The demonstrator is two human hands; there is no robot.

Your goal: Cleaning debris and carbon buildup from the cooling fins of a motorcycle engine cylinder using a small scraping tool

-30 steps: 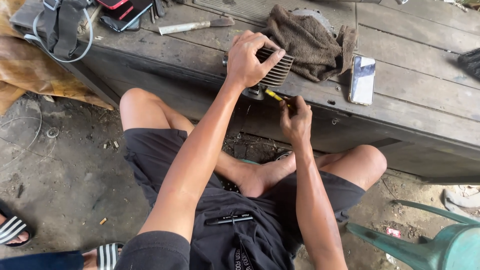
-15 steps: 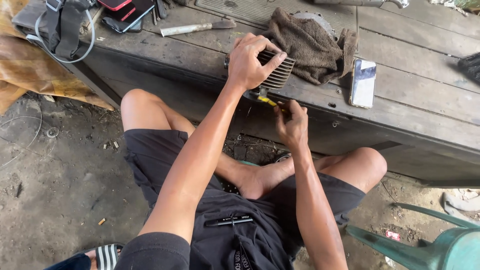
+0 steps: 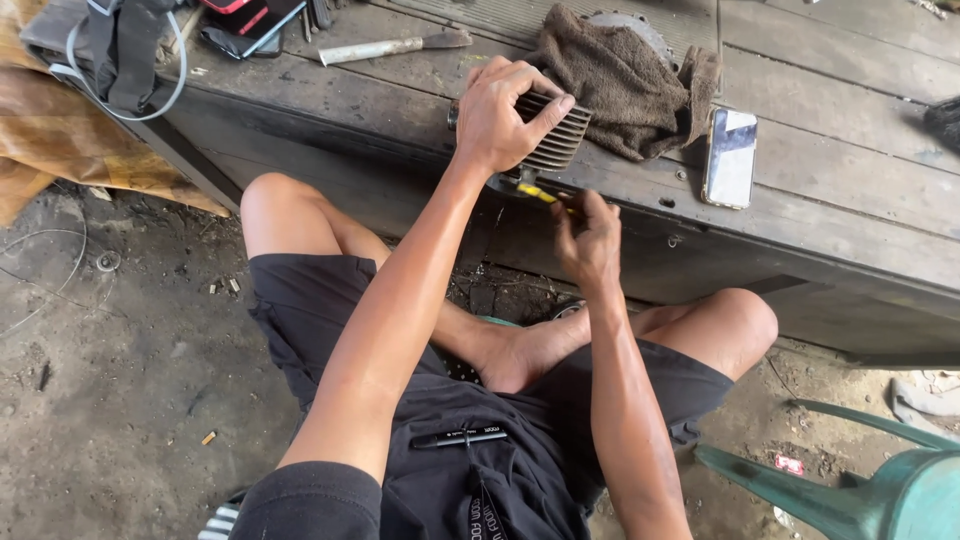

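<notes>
My left hand (image 3: 500, 110) grips a dark finned metal engine part (image 3: 553, 135) that rests at the front edge of a worn wooden bench (image 3: 820, 150). My right hand (image 3: 588, 238) is just below it, fingers closed around a small tool with a yellow handle (image 3: 536, 192) whose tip points at the underside of the finned part. I sit with my legs crossed in black shorts, and a black pen (image 3: 460, 437) lies on my lap.
A brown rag (image 3: 620, 85) covers a round metal part behind the finned one. A phone (image 3: 729, 157) lies to the right, a pale-handled tool (image 3: 390, 46) to the left, a bag with straps (image 3: 125, 50) far left. A green plastic chair (image 3: 880, 490) stands lower right on the dirt floor.
The right hand has shifted slightly up and left along the bench edge with the yellow tool. The left hand stays clamped on the finned part.
</notes>
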